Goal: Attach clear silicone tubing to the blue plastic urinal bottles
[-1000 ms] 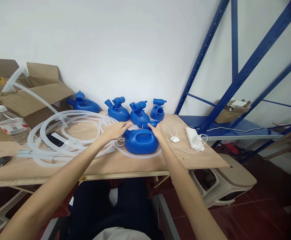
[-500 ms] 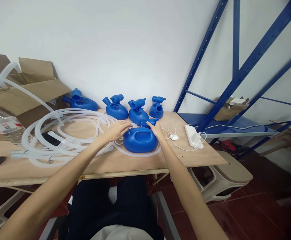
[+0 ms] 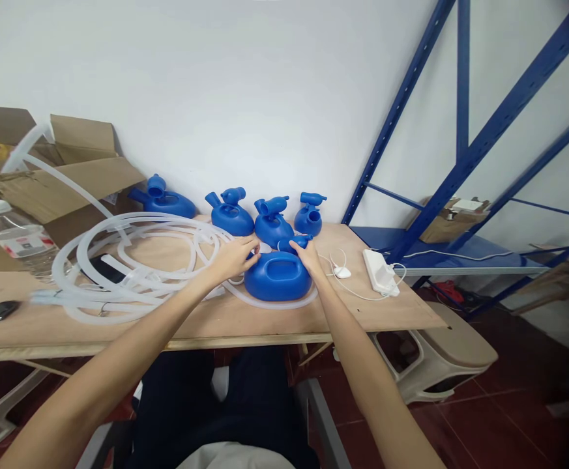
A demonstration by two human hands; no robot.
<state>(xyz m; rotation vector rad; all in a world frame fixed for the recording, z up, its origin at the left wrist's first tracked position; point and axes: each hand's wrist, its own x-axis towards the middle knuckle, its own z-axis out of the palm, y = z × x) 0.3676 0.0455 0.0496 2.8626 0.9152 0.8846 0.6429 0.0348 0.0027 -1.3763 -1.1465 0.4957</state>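
Both hands reach to the far middle of the surface [image 3: 245,326], where a blue jug [image 3: 277,277] lies flat with its recessed face up. The left hand [image 3: 235,257] rests at the jug's upper left corner, fingers curled loosely around something small there; what it grips cannot be told. The right hand [image 3: 308,255] pinches the jug's blue spout [image 3: 294,243] at the upper right corner, fingers narrow around it. A clear tube [image 3: 132,267] lies coiled in loops to the left, one strand curving around the jug's near edge. Behind the jug, four more blue jugs [image 3: 270,225] stand in a row against the wall. To the right lie a white adapter [image 3: 379,271] and its cable. At far left stand a cardboard box [image 3: 69,176] and a bottle [image 3: 15,241].
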